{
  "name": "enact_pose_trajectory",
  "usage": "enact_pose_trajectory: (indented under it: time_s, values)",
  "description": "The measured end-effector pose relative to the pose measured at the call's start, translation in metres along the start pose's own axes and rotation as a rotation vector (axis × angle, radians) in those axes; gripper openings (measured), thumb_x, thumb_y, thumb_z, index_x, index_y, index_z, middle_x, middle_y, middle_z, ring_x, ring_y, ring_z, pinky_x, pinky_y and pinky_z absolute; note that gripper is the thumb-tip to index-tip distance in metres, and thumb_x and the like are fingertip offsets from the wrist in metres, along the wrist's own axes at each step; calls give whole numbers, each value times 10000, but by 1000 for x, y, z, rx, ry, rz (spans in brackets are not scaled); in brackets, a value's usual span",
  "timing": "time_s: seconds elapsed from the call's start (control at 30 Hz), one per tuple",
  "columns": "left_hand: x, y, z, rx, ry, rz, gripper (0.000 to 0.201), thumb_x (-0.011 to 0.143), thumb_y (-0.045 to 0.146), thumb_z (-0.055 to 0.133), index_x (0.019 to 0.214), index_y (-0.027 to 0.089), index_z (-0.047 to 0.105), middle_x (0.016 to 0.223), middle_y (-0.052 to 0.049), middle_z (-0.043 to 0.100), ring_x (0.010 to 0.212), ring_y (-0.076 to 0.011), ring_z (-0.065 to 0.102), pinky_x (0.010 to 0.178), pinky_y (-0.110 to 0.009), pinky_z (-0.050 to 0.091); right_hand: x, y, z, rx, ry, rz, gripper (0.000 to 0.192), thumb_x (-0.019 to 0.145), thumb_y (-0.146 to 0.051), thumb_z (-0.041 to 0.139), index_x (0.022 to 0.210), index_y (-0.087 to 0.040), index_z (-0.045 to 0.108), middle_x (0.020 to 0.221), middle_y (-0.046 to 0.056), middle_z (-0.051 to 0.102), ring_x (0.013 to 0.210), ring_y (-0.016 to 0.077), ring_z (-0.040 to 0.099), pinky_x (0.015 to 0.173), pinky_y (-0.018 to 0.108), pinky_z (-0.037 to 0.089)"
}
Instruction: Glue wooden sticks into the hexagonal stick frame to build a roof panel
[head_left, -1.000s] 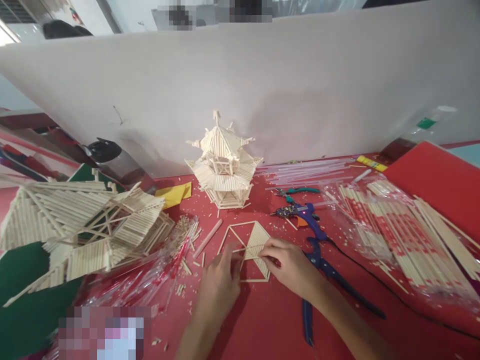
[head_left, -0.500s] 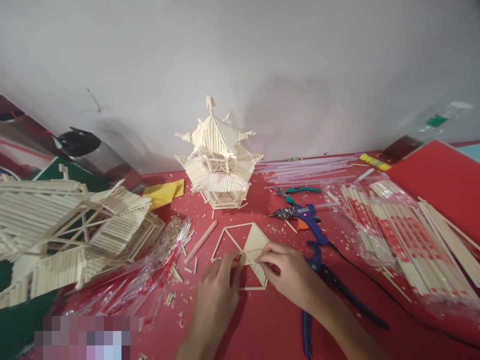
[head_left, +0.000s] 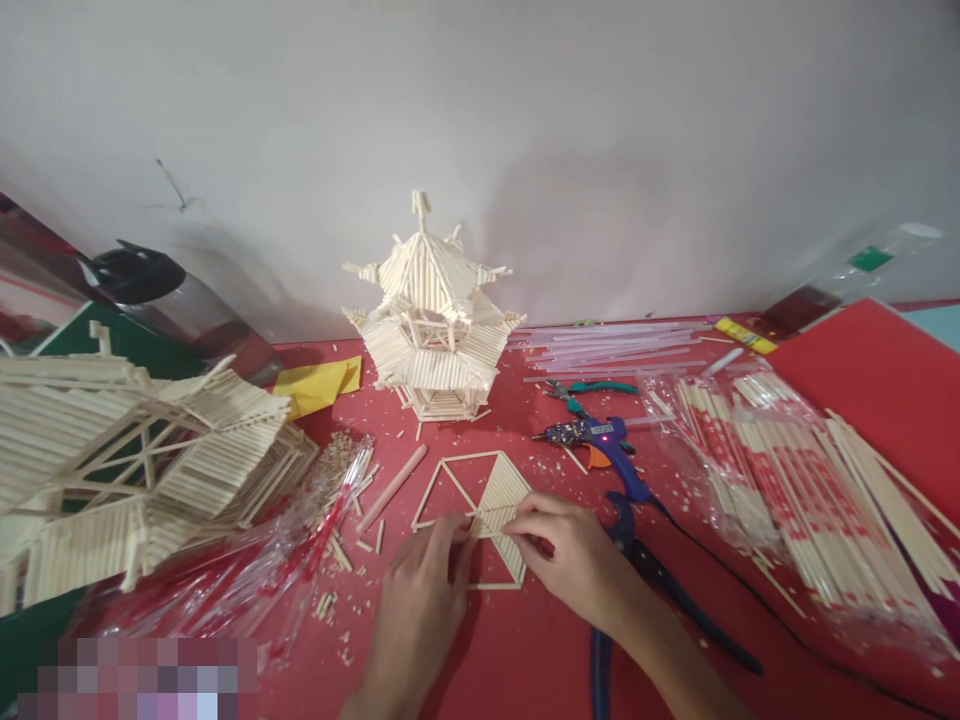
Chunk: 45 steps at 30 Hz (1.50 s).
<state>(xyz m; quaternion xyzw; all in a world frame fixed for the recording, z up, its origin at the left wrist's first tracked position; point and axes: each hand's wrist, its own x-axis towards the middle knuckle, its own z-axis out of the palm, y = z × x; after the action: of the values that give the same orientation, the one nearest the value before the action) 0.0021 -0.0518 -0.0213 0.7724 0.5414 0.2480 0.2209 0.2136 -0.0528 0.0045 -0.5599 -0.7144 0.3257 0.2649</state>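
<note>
Between both hands' fingers (head_left: 459, 527) (touching) lies the stick frame (head_left: 480, 500).

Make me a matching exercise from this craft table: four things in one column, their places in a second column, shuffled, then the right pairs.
1. stick pagoda
2. glue gun
3. hexagonal stick frame
4. yellow paper

A. flat under both hands' fingertips
B. left of the pagoda's base
C. upright by the white wall
D. right of the frame, red light on

Pairs: 1-C, 2-D, 3-A, 4-B
</note>
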Motion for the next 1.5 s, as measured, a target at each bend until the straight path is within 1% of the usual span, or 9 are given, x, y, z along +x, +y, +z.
enact_pose_trajectory:
  time_s: [0.13, 0.2, 0.33, 0.43, 0.57, 0.73, 1.03, 1.37, 1.5]
  values:
    - [1, 0, -6, -51, -55, -56, 222, 996, 202, 508, 1192, 288, 567, 975, -1, 787, 844, -191, 753, 719, -287, 553, 0, -1, -1, -10, 0, 4, 293, 883, -24, 607, 920, -240, 802, 877, 19, 702, 782, 155, 674, 709, 235, 509]
    - [1, -1, -11, -46, -45, -65, 309, 977, 165, 490, 1256, 291, 533, 1011, -13, 786, 883, -199, 758, 742, -296, 564, 0, -2, -1, -18, -4, -4, 286, 889, -34, 606, 908, -242, 802, 868, 21, 697, 782, 158, 672, 700, 236, 508]
    - [0, -2, -15, -31, -31, -57, 350, 966, 155, 469, 1288, 288, 503, 1029, -28, 783, 924, -217, 760, 746, -308, 571, 0, -1, -1, -25, -5, -29, 276, 916, -59, 590, 907, -237, 801, 866, 26, 695, 774, 159, 667, 701, 244, 511]
    - [0, -2, -10, -60, -63, -43, 310, 981, 189, 483, 1273, 288, 522, 1034, -33, 784, 904, -213, 761, 736, -303, 565, 0, 0, 0, -31, 2, -30, 273, 922, -67, 590, 911, -240, 802, 866, 29, 702, 765, 158, 663, 698, 246, 511]
    - [0, -1, -3, -42, -57, -40, 221, 1000, 218, 500, 1198, 296, 558, 982, -7, 784, 831, -205, 751, 705, -301, 543, -2, 0, 2, -35, 5, -21, 273, 918, -63, 599, 906, -241, 806, 879, 28, 710, 772, 156, 665, 692, 245, 506]
    - [2, -1, -3, -17, -56, -56, 146, 995, 228, 527, 1117, 286, 580, 963, -3, 795, 827, -215, 759, 665, -293, 527, -3, 1, 2, -30, 14, -25, 287, 899, -34, 608, 915, -243, 804, 887, 15, 716, 788, 151, 675, 716, 249, 500]
    - [2, -3, 0, 0, -60, -51, 90, 991, 223, 534, 1050, 271, 582, 969, -23, 799, 822, -218, 760, 667, -290, 520, -2, 0, 2, 41, 17, -8, 293, 893, -34, 613, 917, -250, 810, 884, 5, 726, 764, 135, 681, 668, 227, 488]
    - [5, 0, -1, -1, -24, -15, 92, 1000, 234, 535, 1062, 282, 583, 894, 2, 788, 801, -214, 749, 665, -274, 479, -1, 1, 2, 10, 20, -11, 270, 904, -51, 631, 930, -247, 815, 898, 4, 726, 778, 134, 679, 681, 228, 480]
    - [5, 1, -2, 6, -29, -17, 88, 1004, 233, 524, 1054, 285, 574, 908, 9, 794, 801, -214, 752, 664, -275, 473, -1, -1, 1, -13, 33, -19, 247, 913, -69, 649, 947, -247, 817, 905, 6, 734, 720, 128, 658, 673, 230, 484]
